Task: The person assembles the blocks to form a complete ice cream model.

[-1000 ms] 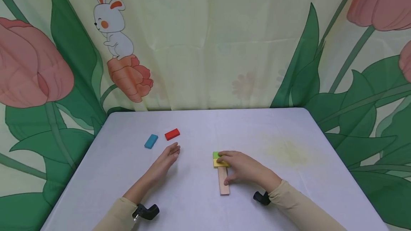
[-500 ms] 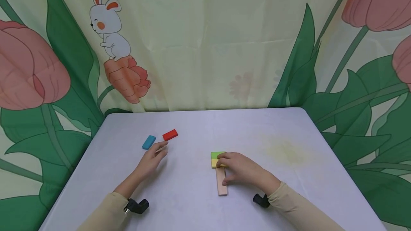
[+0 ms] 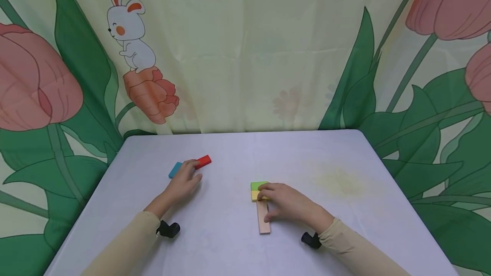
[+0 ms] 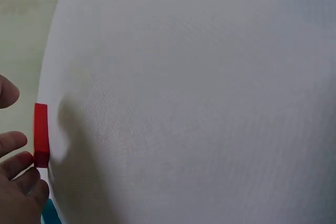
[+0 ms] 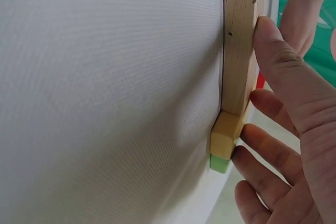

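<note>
On the table's left side, my left hand (image 3: 184, 183) hovers by a red block (image 3: 203, 162), its fingers relaxed and the thumb apart. A blue block (image 3: 175, 170) lies partly hidden behind that hand. In the left wrist view the fingertips come close to the red block (image 4: 41, 135); whether they touch is unclear. My right hand (image 3: 289, 202) rests over a yellow block (image 3: 255, 196) and a long plain wooden block (image 3: 263, 220), fingers loosely bent. A green block (image 3: 258, 185) adjoins the yellow one on its far side. Its thumb lies on the wooden block (image 5: 240, 51) in the right wrist view.
A white cloth covers the table (image 3: 230, 242), whose far edge meets a hanging curtain (image 3: 245, 76) printed with tulips and a rabbit. Black wrist cameras sit on the left wrist (image 3: 168, 229) and right wrist (image 3: 311, 240).
My left hand has moved left, then forward, and now reaches the red block, covering part of the blue one. The right hand stays over the wooden and yellow blocks.
</note>
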`<state>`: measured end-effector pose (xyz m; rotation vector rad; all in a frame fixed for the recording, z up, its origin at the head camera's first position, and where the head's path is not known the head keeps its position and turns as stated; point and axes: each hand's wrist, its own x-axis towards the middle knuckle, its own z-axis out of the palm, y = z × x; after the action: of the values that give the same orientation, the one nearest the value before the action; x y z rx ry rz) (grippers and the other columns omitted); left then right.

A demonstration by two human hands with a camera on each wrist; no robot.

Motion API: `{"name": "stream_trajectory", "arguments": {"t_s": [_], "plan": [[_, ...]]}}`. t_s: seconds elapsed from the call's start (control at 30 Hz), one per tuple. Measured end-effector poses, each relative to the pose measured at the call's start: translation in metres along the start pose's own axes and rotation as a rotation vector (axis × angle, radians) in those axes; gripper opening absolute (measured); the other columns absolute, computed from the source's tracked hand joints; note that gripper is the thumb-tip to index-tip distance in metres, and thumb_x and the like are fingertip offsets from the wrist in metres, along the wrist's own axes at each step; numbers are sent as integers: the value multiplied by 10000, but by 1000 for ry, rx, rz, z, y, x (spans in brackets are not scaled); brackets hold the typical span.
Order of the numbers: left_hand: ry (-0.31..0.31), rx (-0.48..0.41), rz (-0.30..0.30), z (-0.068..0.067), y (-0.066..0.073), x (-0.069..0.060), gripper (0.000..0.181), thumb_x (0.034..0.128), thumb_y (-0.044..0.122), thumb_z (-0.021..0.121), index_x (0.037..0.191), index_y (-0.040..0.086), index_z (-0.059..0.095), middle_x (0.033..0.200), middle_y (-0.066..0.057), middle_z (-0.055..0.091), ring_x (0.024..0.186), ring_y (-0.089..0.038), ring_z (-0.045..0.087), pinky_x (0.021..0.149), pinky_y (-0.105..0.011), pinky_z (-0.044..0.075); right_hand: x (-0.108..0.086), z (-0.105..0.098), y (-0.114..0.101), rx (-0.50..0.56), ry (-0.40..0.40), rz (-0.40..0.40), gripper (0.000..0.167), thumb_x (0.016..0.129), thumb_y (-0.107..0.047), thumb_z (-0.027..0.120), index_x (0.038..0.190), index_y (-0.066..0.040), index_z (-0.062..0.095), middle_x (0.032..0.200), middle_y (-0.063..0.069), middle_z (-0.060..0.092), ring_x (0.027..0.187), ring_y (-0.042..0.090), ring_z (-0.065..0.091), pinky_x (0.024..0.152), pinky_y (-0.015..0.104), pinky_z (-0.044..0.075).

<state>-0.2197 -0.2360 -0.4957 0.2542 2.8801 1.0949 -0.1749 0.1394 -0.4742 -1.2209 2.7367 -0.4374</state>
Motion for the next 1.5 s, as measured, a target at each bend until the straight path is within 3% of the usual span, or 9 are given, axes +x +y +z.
{"name": "stream_trajectory", "arguments": {"t_s": [0.2,0.43,0.57,1.5], "plan": [[-17,77,1,3,-5,6,609,1020,256,588,1531,-30,422,1617,-215,339,1498,-426,346,1195,-628,342,0,-1,-1,5,-12,11,529,787,-429,881,1212,-188,678,1377,-6,618,1242,212,624,1063,398,515],[-1,319,82,5,-4,4,646,990,270,622,1521,-52,444,1594,-226,397,1461,-419,411,1162,-594,410,1,-1,-2,11,-12,34,537,773,-418,894,1211,-196,676,1370,-18,617,1235,205,628,1050,395,525],[-2,376,100,6,-2,3,678,977,273,651,1524,-63,435,1592,-237,402,1463,-420,409,1167,-585,406,0,-1,-2,15,-11,45,542,767,-423,897,1210,-205,676,1372,-28,617,1240,201,628,1052,396,524],[-37,416,100,25,14,15,701,964,298,652,1534,-45,432,1601,-221,398,1476,-383,403,1179,-540,410,-1,0,-4,67,-23,115,581,765,-419,904,1242,-190,661,1398,-40,601,1244,176,623,1038,379,532]]}}
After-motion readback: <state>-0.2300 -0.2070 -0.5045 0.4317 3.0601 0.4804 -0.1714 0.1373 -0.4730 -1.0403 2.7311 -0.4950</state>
